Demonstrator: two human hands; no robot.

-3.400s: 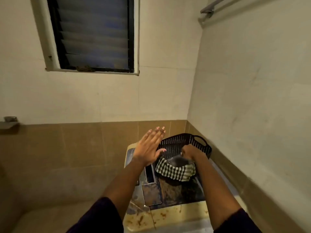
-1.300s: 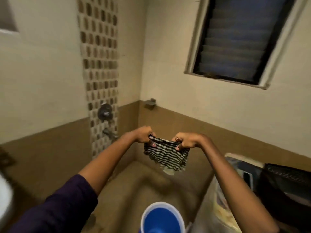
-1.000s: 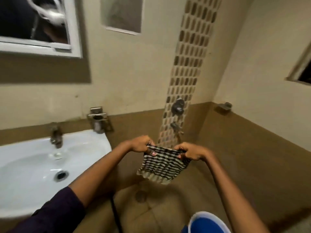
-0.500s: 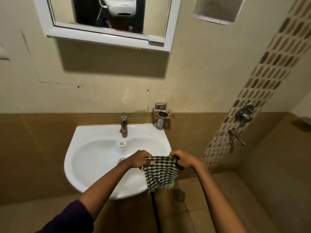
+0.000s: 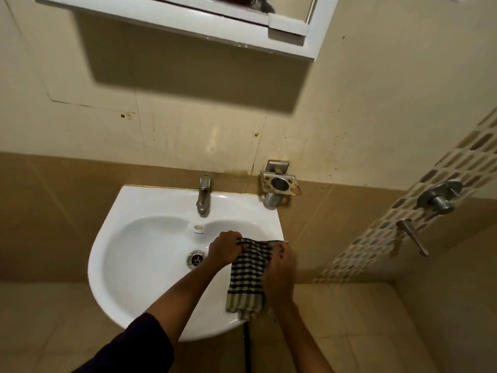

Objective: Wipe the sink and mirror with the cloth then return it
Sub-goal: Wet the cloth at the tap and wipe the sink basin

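Your left hand point(image 5: 225, 249) and right hand point(image 5: 279, 267) both pinch the checked cloth point(image 5: 248, 275) over the washbasin point(image 5: 113, 265); its hanging end could snag the tap point(image 5: 203, 196).

Sink point(image 5: 129, 265) bowl: left and near parts open. Right part taken up by both hands gripping the hanging cloth point(image 5: 248, 275). Tap point(image 5: 203, 195) stands at far rim, centre. Holder point(image 5: 279, 184) juts from wall just right of tap. Mirror point(image 5: 188, 17) frame overhangs above.
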